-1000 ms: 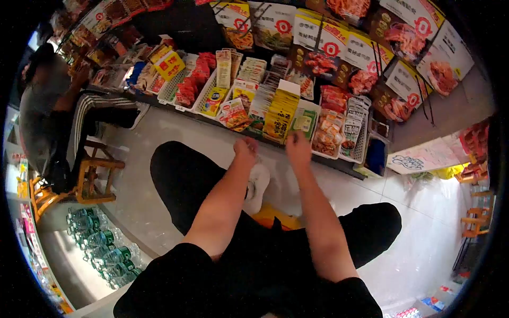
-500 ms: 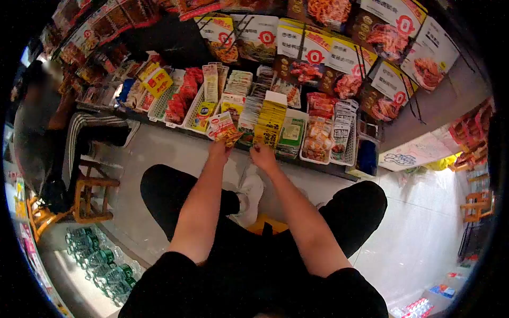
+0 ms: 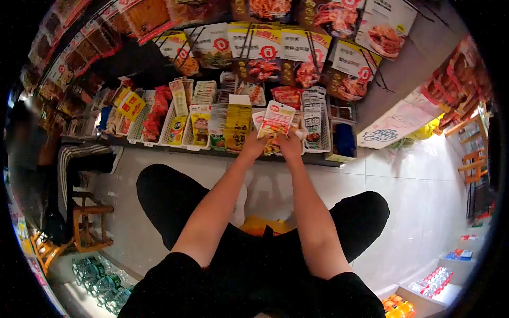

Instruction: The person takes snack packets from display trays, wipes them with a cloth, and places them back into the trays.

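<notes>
Between my two hands is a red-and-white snack packet, its printed front facing up, with at least one more packet edge showing beside it. My left hand is closed on its lower left corner. On the lower right side, my right hand grips it too; the fingertips are partly hidden. The packet covers part of a basket behind it. Just left of my hands stands a row of yellow packets. To the right, a white basket holds silver-and-white packets.
More white baskets of snacks line the low shelf leftward. Large hanging bags fill the rack above. A seated person's striped trouser leg and a wooden stool are at left. Bottled water packs stand on the floor.
My left hand has carried the snack packet to the right along the baskets. My right hand has left the yellow packets and now grips it as well. The view has turned rightward.
</notes>
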The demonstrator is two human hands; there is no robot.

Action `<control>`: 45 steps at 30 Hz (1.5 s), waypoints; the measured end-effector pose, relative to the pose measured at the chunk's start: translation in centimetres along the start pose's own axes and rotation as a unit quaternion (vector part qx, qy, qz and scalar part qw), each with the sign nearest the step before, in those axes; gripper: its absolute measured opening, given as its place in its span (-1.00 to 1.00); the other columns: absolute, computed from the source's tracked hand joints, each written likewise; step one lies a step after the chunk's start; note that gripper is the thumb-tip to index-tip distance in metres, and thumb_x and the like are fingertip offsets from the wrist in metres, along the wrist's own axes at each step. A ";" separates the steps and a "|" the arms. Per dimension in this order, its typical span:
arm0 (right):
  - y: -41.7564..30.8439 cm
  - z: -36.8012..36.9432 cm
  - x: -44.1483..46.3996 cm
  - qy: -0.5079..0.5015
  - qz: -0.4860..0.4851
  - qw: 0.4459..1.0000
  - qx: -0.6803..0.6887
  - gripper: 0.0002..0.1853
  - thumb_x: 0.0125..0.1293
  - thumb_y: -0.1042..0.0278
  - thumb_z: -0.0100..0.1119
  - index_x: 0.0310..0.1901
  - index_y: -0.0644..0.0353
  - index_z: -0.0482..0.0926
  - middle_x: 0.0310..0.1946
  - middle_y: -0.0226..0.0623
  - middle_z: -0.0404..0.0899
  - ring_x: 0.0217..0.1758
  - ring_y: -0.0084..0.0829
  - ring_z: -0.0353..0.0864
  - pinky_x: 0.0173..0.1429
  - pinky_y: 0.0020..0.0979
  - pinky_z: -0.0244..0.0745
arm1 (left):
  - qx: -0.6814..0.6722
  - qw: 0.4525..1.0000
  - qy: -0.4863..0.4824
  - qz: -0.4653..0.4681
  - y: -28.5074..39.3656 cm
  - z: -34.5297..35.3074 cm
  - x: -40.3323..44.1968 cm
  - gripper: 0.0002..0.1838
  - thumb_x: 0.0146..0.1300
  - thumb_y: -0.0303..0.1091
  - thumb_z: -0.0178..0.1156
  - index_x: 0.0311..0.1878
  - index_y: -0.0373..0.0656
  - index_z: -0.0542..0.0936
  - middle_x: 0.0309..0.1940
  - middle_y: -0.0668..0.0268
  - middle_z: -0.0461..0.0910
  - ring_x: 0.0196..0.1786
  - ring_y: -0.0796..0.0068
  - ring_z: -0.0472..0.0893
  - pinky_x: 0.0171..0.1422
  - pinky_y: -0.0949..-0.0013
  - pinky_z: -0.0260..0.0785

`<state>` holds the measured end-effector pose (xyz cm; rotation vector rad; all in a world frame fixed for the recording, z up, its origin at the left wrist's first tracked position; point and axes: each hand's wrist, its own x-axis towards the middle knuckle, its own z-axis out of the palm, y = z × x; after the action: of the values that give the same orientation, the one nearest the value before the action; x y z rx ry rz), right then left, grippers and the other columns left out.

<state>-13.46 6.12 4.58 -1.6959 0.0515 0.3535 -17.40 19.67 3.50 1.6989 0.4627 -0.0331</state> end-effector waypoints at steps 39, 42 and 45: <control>-0.2 -7.7 5.0 -0.107 0.021 0.970 0.218 -0.59 0.26 0.26 0.21 0.02 0.41 0.47 -0.21 -0.23 0.59 -0.23 -0.44 0.56 -0.19 -0.35 0.48 | -0.253 0.942 -0.189 -0.112 5.6 1.5 2.5 -0.61 0.28 -0.24 0.18 0.07 -0.27 0.41 -0.09 0.23 0.55 -0.14 0.40 0.61 -0.10 0.32 0.53; 0.2 -8.2 4.2 -0.098 0.026 0.977 0.188 -0.61 0.27 0.23 0.21 -0.02 0.40 0.50 -0.21 -0.24 0.59 -0.25 -0.46 0.55 -0.19 -0.39 0.46 | -0.352 0.904 -0.231 -0.072 5.6 2.7 2.2 -0.64 0.31 -0.31 0.15 0.08 -0.28 0.40 -0.06 0.21 0.55 -0.08 0.37 0.60 -0.04 0.30 0.53; 0.3 -11.7 4.7 -0.017 -0.003 0.998 0.057 -0.66 0.25 0.19 0.21 -0.13 0.35 0.57 -0.29 -0.23 0.61 -0.32 -0.41 0.56 -0.24 -0.36 0.46 | -0.313 0.930 -0.173 -0.088 6.1 3.2 1.9 -0.73 0.33 -0.40 0.09 0.04 -0.29 0.44 -0.06 0.20 0.56 -0.08 0.39 0.60 -0.04 0.32 0.52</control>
<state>-6.68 -4.47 4.39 -1.5773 0.0405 0.3674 -12.90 16.49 8.11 0.9907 0.3115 -0.2830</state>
